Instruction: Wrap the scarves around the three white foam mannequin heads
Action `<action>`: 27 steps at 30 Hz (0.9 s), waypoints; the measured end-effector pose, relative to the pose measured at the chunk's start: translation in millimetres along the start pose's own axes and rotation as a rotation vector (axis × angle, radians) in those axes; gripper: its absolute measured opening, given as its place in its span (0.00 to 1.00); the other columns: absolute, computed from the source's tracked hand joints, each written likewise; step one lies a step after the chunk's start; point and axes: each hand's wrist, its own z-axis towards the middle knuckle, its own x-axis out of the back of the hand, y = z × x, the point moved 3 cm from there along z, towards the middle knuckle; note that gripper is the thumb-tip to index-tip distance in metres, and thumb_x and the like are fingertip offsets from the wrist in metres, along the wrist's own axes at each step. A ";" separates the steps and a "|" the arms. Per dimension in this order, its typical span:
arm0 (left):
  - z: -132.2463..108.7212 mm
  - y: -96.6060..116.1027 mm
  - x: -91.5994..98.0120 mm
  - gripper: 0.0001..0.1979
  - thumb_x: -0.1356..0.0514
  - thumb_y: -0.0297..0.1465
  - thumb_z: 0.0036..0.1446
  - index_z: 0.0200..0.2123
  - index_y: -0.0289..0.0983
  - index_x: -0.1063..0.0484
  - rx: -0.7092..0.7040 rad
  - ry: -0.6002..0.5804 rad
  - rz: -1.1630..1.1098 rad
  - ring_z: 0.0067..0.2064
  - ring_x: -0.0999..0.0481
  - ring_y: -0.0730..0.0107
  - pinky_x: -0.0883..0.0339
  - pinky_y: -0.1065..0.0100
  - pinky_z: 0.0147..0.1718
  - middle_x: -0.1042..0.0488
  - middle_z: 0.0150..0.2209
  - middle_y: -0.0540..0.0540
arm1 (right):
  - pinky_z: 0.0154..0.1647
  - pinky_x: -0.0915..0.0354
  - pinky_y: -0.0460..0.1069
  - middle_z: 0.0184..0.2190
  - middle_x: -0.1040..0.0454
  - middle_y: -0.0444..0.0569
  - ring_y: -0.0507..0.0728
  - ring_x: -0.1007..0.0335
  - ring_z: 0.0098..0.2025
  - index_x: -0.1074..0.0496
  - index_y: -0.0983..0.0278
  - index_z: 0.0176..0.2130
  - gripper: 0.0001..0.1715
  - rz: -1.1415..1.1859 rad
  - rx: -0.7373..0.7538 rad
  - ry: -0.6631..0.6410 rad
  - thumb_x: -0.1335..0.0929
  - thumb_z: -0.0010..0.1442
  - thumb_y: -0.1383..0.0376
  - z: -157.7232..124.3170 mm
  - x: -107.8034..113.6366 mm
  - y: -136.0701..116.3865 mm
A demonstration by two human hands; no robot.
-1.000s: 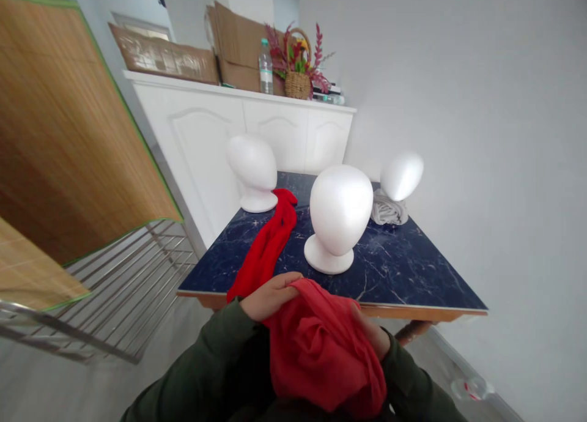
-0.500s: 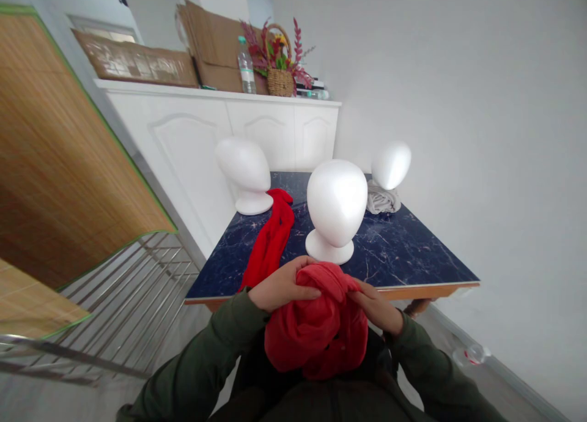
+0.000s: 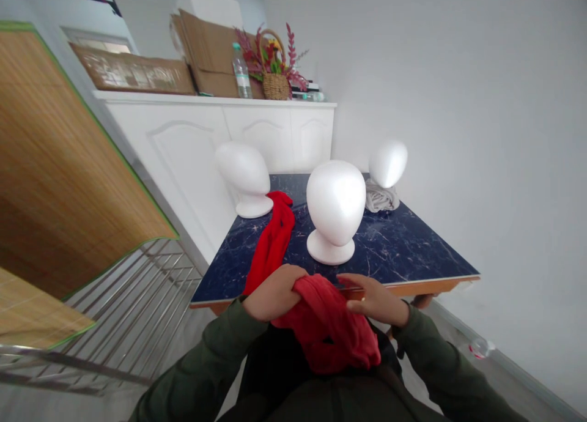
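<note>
A bunched red cloth lies between my two hands at the near edge of the dark blue marble table. My left hand grips its upper left part. My right hand holds its right side with the fingers stretched across. A long tail of the red cloth runs up the table. It ends beside a white foam mannequin head at the back left. A second foam head stands in the middle, just beyond my hands. A third foam head stands at the back right on a grey cloth.
A white cabinet behind the table carries cardboard, a water bottle and a flower basket. A metal rack with a bamboo mat stands at the left. A white wall closes the right side.
The bundle of red cloth has gone lower and flatter between my hands. My right hand has moved on top of its right side. The view shifted slightly.
</note>
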 end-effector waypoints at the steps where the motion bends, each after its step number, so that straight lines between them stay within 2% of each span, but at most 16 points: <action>1: 1.8 3.6 0.7 0.13 0.52 0.23 0.46 0.33 0.36 0.32 -0.015 0.004 -0.027 0.37 0.33 0.68 0.42 0.67 0.39 0.30 0.34 0.47 | 0.49 0.45 0.57 0.49 0.39 0.54 0.65 0.42 0.47 0.42 0.67 0.54 0.42 -0.022 0.030 0.029 0.29 0.44 0.54 1.9 -5.1 -4.6; 2: 3.8 7.0 1.1 0.11 0.52 0.23 0.47 0.33 0.36 0.33 -0.022 0.005 -0.048 0.36 0.33 0.68 0.42 0.68 0.37 0.30 0.33 0.47 | 0.50 0.47 0.58 0.51 0.41 0.55 0.66 0.44 0.49 0.45 0.67 0.55 0.48 -0.035 0.063 0.052 0.27 0.40 0.54 4.2 -11.1 -10.0; 3: 5.8 10.0 1.3 0.10 0.52 0.25 0.47 0.33 0.36 0.34 -0.019 0.004 -0.061 0.35 0.32 0.68 0.41 0.68 0.35 0.30 0.32 0.47 | 0.51 0.47 0.58 0.51 0.41 0.55 0.65 0.44 0.49 0.45 0.67 0.55 0.49 -0.039 0.090 0.063 0.27 0.39 0.55 6.7 -17.8 -15.6; 4: 7.6 12.4 1.3 0.08 0.51 0.26 0.48 0.32 0.36 0.35 -0.013 0.000 -0.066 0.33 0.33 0.69 0.41 0.68 0.33 0.31 0.31 0.48 | 0.50 0.46 0.57 0.49 0.39 0.54 0.64 0.42 0.48 0.42 0.66 0.54 0.44 -0.033 0.107 0.068 0.27 0.41 0.57 9.4 -24.2 -20.6; 6: 9.6 15.2 1.3 0.06 0.50 0.28 0.48 0.32 0.37 0.37 -0.001 0.001 -0.047 0.30 0.33 0.69 0.42 0.69 0.29 0.32 0.29 0.49 | 0.46 0.41 0.54 0.42 0.32 0.51 0.60 0.36 0.42 0.35 0.65 0.48 0.24 -0.009 0.110 0.097 0.33 0.50 0.62 14.0 -32.4 -27.1; 7: 9.7 15.1 1.6 0.06 0.50 0.27 0.48 0.32 0.37 0.37 0.004 0.012 -0.020 0.30 0.33 0.69 0.42 0.69 0.28 0.32 0.29 0.49 | 0.45 0.41 0.53 0.40 0.31 0.50 0.59 0.35 0.40 0.33 0.64 0.45 0.18 -0.006 0.105 0.123 0.37 0.54 0.66 15.6 -33.2 -28.3; 9: 7.8 12.3 2.0 0.09 0.51 0.25 0.46 0.34 0.37 0.38 0.005 0.038 0.062 0.31 0.33 0.68 0.42 0.69 0.30 0.31 0.30 0.48 | 0.47 0.42 0.54 0.42 0.32 0.50 0.58 0.37 0.43 0.34 0.64 0.47 0.21 -0.042 0.106 0.197 0.42 0.54 0.72 16.3 -28.1 -27.3; 11: 4.3 7.0 1.3 0.14 0.51 0.22 0.44 0.37 0.38 0.38 0.002 0.033 0.152 0.35 0.32 0.66 0.41 0.67 0.33 0.31 0.33 0.47 | 0.52 0.47 0.55 0.47 0.36 0.50 0.58 0.42 0.48 0.38 0.65 0.51 0.26 -0.102 0.122 0.247 0.43 0.51 0.72 14.9 -18.1 -24.1; 15: -0.6 0.0 -0.5 0.18 0.51 0.23 0.44 0.41 0.38 0.36 -0.015 -0.039 0.217 0.40 0.32 0.62 0.42 0.64 0.40 0.30 0.38 0.45 | 0.55 0.51 0.56 0.49 0.37 0.49 0.58 0.45 0.51 0.37 0.65 0.50 0.24 -0.043 0.134 0.202 0.44 0.54 0.69 12.2 -0.8 -22.7; 18: -0.1 5.0 3.9 0.18 0.52 0.24 0.47 0.42 0.39 0.35 -0.061 -0.066 0.097 0.43 0.33 0.63 0.43 0.64 0.43 0.30 0.41 0.46 | 0.55 0.51 0.55 0.48 0.37 0.49 0.58 0.44 0.51 0.34 0.64 0.48 0.22 0.152 0.114 0.141 0.45 0.58 0.63 13.0 5.6 -29.7; 21: 2.6 13.0 13.0 0.15 0.53 0.24 0.48 0.38 0.38 0.33 -0.080 -0.037 -0.091 0.40 0.32 0.67 0.41 0.67 0.40 0.29 0.38 0.48 | 0.53 0.49 0.54 0.46 0.34 0.48 0.58 0.42 0.49 0.32 0.64 0.45 0.20 0.311 0.121 0.070 0.44 0.58 0.61 16.0 7.0 -37.4; 24: 5.6 16.8 23.6 0.09 0.52 0.27 0.50 0.32 0.36 0.33 -0.031 0.076 -0.227 0.35 0.31 0.68 0.40 0.68 0.35 0.29 0.32 0.49 | 0.48 0.43 0.52 0.40 0.30 0.47 0.58 0.37 0.43 0.29 0.64 0.41 0.17 0.342 0.087 0.156 0.41 0.57 0.63 18.5 9.9 -37.2; 27: 7.2 17.1 31.6 0.08 0.48 0.29 0.48 0.32 0.35 0.33 0.004 0.130 -0.367 0.34 0.32 0.68 0.40 0.68 0.36 0.30 0.32 0.49 | 0.42 0.40 0.51 0.36 0.29 0.47 0.58 0.35 0.38 0.29 0.66 0.39 0.16 0.352 0.061 0.220 0.40 0.55 0.63 18.6 12.3 -34.0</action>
